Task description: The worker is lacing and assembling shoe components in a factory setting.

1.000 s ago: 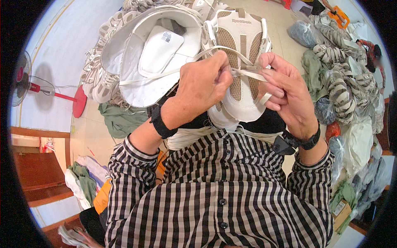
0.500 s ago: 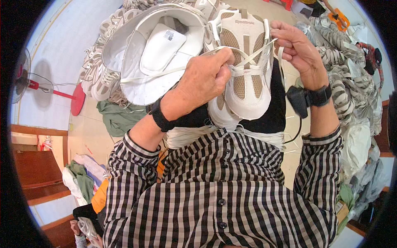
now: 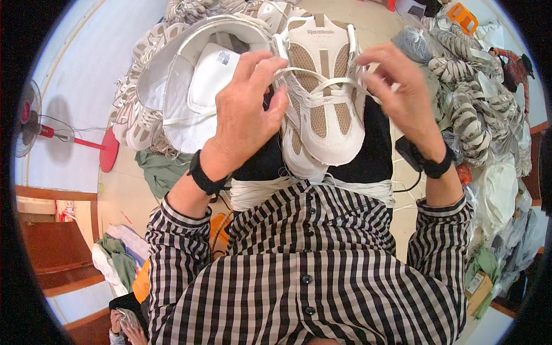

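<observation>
A beige and white sneaker [image 3: 335,132] with tan mesh panels lies toe toward me on my black-covered lap, partly over another shoe [image 3: 299,161]. A flat cream shoelace [image 3: 322,75] crosses loosely over its tongue. My left hand [image 3: 244,106] is at the shoe's left side, thumb and fingers apart, fingertips close to the lace loop. At the right edge of the shoe, my right hand [image 3: 399,86] is slightly blurred, with bent fingers spread near the lace's other end. No grip on the lace shows in either hand.
At left stands a white cut-open tub [image 3: 178,129] with a white insole [image 3: 210,77] inside. Several more sneakers [image 3: 144,123] pile beyond it. Bundled shoelaces [image 3: 468,123] lie at right. A bunch of white laces [image 3: 259,192] rests at my waist. A red-based fan [image 3: 109,149] stands far left.
My left hand has moved left off the lace crossing, and its closed fingers have parted. My right hand has shifted slightly down. The lace now lies looser, and the shoe appears farther left.
</observation>
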`<state>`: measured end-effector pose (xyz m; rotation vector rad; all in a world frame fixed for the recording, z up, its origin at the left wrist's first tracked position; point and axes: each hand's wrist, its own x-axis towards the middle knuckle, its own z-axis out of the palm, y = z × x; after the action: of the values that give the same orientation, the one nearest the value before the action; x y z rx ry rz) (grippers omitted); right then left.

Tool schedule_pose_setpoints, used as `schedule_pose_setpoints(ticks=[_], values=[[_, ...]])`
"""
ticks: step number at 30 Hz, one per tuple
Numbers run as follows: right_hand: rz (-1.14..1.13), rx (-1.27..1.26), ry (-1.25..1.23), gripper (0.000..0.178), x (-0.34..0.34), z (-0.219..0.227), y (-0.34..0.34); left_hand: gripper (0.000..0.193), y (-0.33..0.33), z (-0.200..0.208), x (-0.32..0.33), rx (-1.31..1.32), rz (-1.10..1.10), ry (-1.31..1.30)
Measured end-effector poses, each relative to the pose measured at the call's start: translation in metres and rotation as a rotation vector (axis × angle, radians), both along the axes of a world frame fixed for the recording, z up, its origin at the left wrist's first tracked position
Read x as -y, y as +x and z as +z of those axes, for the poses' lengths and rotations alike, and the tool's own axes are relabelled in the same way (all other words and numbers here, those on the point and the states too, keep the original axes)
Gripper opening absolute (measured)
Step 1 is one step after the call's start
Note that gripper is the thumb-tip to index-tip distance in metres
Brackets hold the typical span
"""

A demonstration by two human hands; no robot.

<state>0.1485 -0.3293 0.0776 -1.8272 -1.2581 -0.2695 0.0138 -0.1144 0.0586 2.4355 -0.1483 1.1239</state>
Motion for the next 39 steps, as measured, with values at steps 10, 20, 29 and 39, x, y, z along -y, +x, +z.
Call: schedule_pose_setpoints(ticks=[10,20,29,39], values=[[0.023,0.239,-0.133,0.013,-0.018,0.001,-0.012,0.008,0.019,0.024,-0.010,-0.122,-0.159,0.121],[-0.292,0.774,-0.444,0.017,-0.008,0.010,-0.010,0.006,0.027,0.058,-0.028,-0.660,-0.298,-0.277],[-0.432,0.807,-0.443,0.011,0.005,0.000,0.015,0.013,0.015,0.052,-0.059,-0.745,-0.260,-0.094],[-0.406,0.608,-0.535,0.008,0.016,-0.013,0.030,0.013,-0.012,0.037,-0.070,-0.798,-0.146,-0.310]])
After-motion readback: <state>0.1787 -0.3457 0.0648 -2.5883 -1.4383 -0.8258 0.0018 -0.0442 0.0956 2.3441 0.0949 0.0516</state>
